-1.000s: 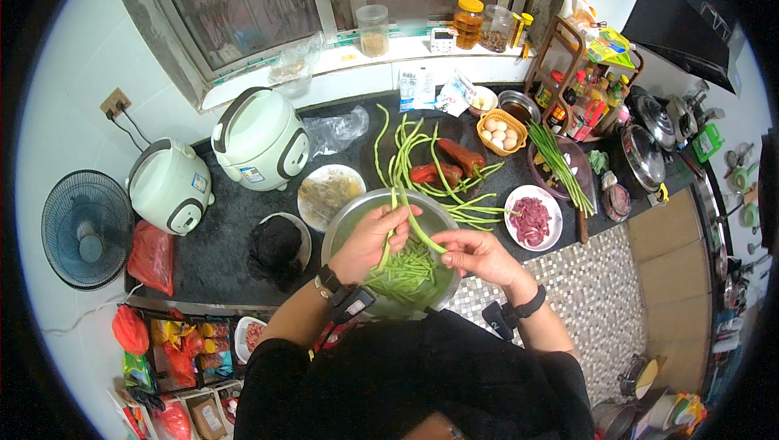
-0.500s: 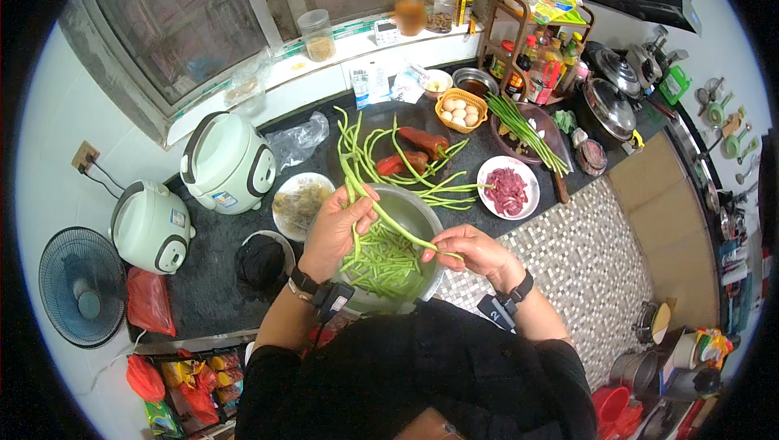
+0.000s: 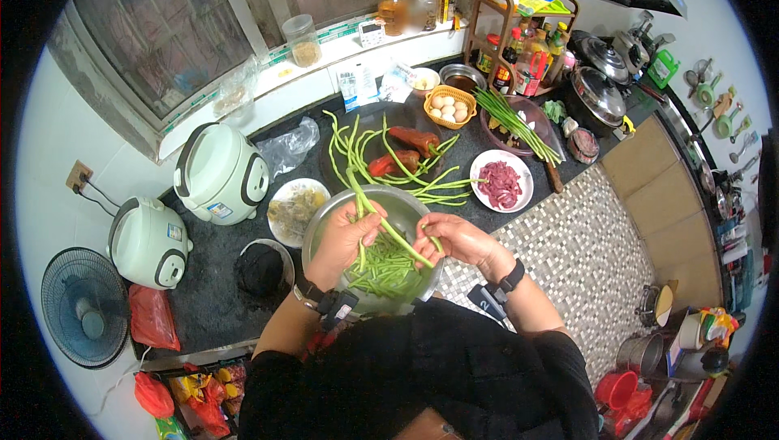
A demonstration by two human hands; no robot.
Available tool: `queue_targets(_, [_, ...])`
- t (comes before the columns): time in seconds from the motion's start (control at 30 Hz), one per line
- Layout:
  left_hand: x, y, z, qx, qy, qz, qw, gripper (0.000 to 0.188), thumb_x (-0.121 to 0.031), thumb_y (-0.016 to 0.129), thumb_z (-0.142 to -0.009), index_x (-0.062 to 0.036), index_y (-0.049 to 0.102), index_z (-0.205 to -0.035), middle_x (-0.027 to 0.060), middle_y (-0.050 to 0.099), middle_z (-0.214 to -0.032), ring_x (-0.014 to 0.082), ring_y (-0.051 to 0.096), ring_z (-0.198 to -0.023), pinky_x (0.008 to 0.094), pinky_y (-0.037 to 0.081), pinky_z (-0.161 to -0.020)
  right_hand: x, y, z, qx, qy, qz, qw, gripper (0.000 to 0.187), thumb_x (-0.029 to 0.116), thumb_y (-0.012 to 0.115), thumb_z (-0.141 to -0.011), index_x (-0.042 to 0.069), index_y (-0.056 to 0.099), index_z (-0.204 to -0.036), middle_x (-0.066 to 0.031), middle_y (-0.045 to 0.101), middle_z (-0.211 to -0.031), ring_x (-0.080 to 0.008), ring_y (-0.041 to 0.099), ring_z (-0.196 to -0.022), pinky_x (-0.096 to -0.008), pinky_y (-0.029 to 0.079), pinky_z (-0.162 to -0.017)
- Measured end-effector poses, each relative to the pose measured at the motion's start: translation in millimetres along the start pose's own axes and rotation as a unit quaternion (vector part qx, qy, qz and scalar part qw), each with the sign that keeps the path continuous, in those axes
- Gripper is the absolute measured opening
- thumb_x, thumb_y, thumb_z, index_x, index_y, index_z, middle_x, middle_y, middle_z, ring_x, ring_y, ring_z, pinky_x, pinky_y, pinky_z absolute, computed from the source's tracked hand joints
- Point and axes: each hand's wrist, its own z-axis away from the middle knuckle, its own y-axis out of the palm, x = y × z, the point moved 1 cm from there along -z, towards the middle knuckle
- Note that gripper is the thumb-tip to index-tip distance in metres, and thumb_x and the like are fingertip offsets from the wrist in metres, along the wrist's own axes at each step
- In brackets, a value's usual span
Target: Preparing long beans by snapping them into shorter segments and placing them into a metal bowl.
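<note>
My left hand [image 3: 347, 243] is closed round long green beans, one of which [image 3: 395, 235] slants down to the right across a metal basin [image 3: 312, 233]. Close to that bean's lower end, my right hand [image 3: 461, 240] pinches a short bean piece [image 3: 436, 243], which looks separate from the long one. Below both hands, many short bean pieces [image 3: 388, 272] lie in the basin. Just beyond the basin, more whole long beans [image 3: 350, 141] spread over a dark round board, with red peppers [image 3: 415, 140] among them.
Right of the beans stand a white bowl of sliced raw meat [image 3: 501, 184], a basket of eggs [image 3: 449, 107], and green stalks [image 3: 519, 127] beside a knife [image 3: 553, 178]. Two rice cookers [image 3: 223, 174] and a plate of soaked food [image 3: 295, 209] are at left.
The bean between my hands, whole before, now appears snapped, with a short piece in my right hand. My right hand has turned and moved slightly up and left. The view has shifted a little.
</note>
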Motion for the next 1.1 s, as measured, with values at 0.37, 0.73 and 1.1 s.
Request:
queue_targets(0.37, [23,-29,-7,-0.033,-0.003,0.231,0.972,0.015,-0.016,0.056,-0.09,-0.0031,0.055,-0.098,0.0002,0.05,-0.064,0.0054,0.04,-0.047,0.0195,0.03,-0.043,-21,-9,16,0.024,0.055,0.057,0.997,0.016,0.011,0.052,-0.084,-0.003,0.06,-0.085,0.0016,0.044,-0.052,-0.0049,0.033,-0.041,-0.0195,0.023,-0.038])
queue_targets(0.73, [-10,36,17,0.137,-0.021,-0.067,0.988,0.009,-0.003,0.061,-0.084,-0.0035,0.058,-0.092,0.0009,0.056,-0.07,0.0031,0.048,-0.055,0.0157,0.036,-0.047,-52,-67,-18,-0.277,-0.186,0.625,0.706,0.022,0.015,0.053,-0.078,-0.004,0.062,-0.071,-0.0137,0.057,-0.056,-0.022,0.054,-0.047,-0.0347,0.043,-0.047])
queue_targets(1.1, [5,0,3,0.031,0.012,0.021,0.999,0.013,-0.01,0.059,-0.087,-0.0017,0.056,-0.097,0.0051,0.058,-0.071,0.0041,0.044,-0.051,0.0161,0.033,-0.046,-6,-6,1,0.099,0.041,0.018,0.994,0.02,0.016,0.052,-0.089,0.0,0.058,-0.098,-0.0137,0.064,-0.086,-0.0144,0.061,-0.067,-0.0227,0.047,-0.055])
